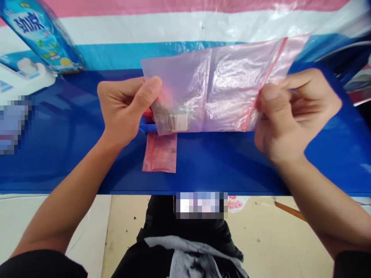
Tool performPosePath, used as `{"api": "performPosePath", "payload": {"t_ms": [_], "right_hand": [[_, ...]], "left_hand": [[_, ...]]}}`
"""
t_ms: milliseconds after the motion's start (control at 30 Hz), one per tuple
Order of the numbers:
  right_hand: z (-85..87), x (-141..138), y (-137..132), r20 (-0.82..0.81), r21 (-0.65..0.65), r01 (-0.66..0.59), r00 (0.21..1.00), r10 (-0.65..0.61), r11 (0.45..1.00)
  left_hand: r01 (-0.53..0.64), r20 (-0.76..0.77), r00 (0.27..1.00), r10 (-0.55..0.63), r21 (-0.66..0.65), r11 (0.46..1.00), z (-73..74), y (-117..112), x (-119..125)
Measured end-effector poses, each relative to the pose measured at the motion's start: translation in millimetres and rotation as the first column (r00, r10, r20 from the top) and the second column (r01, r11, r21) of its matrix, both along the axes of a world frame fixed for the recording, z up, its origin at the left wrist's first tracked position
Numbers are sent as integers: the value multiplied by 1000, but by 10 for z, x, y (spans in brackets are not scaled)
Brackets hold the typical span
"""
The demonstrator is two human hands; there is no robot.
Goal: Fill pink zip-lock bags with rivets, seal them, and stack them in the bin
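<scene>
Nearest, a bare left hand [127,110], narrow, pinching one end of a thin see-through pink zip bag [228,85] between thumb and fingers. Across from it, a bare right hand [295,116], narrow too, pinching the red zip strip [268,83] at the other end. Bag up in the air, long way side to side, between both hands. Inside, a small pale lump [171,119], closer to the left hand, too cloudy to make out. Below, a small flat red bag [160,154] on a shiny blue table [226,181], plus a bit of blue plastic [146,125], mostly hidden by the left hand. Farther off, a tall blue and white pack [42,34], cut off by the picture's edge, and a pink, white and blue striped plastic sheet [185,27].
</scene>
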State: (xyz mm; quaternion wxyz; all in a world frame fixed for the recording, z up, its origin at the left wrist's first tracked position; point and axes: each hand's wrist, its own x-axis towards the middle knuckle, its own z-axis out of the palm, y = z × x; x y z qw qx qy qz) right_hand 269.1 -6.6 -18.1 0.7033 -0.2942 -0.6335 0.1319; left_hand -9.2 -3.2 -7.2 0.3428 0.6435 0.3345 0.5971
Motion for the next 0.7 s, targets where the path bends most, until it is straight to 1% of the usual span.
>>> {"api": "performPosePath", "payload": {"t_ms": [33, 100, 167, 200, 267, 300, 367, 400, 467, 500, 533, 567, 600, 633, 667, 700], "right_hand": [[-6, -6, 11, -7, -10, -14, 1000, 14, 1000], [-13, -9, 31, -29, -18, -22, 999, 21, 1000], [-10, -5, 41, -41, -41, -33, 999, 32, 999], [-5, 1, 41, -50, -62, -51, 998, 48, 997], [3, 17, 37, -69, -122, -101, 993, 93, 987], [5, 26, 35, -72, -147, -117, 992, 107, 982], [5, 40, 30, -56, -170, -113, 993, 105, 979], [5, 44, 28, -44, -165, -94, 995, 88, 982], [14, 42, 17, -40, -156, -95, 995, 90, 983], [26, 38, 6, -63, -155, -124, 991, 116, 980], [43, 33, -9, -98, -159, -182, 981, 168, 970], [63, 27, -29, -125, -183, -271, 960, 251, 945], [86, 23, -50, -143, -222, -372, 927, 347, 902], [108, 19, -72, -157, -266, -464, 886, 436, 845], [125, 15, -93, -160, -301, -529, 849, 504, 794], [135, 12, -110, -137, -333, -559, 826, 547, 759]], "left_hand": [[-5, 44, 999, 5, 7, 1000, -3, 14, 20], [-79, 90, 993, 71, 96, 992, -13, 45, 66], [-50, 114, 992, 44, 49, 998, -22, 68, 107], [-15, 126, 992, 14, 5, 1000, -20, 69, 121], [108, 167, 982, -87, -123, 987, 6, 48, 135], [183, 188, 971, -145, -202, 962, 30, 27, 135], [309, 220, 944, -245, -332, 891, 88, -19, 125], [347, 222, 934, -280, -376, 859, 115, -38, 118], [380, 208, 924, -320, -421, 824, 147, -58, 99], [388, 205, 921, -330, -427, 817, 148, -59, 89], [387, 197, 922, -334, -420, 821, 140, -56, 78], [375, 178, 927, -330, -402, 835, 123, -49, 68], [352, 145, 936, -321, -383, 854, 99, -42, 58], [326, 105, 945, -310, -362, 873, 72, -36, 50], [296, 66, 954, -292, -337, 894, 44, -30, 44], [271, 32, 961, -276, -312, 911, 18, -27, 40]]}}
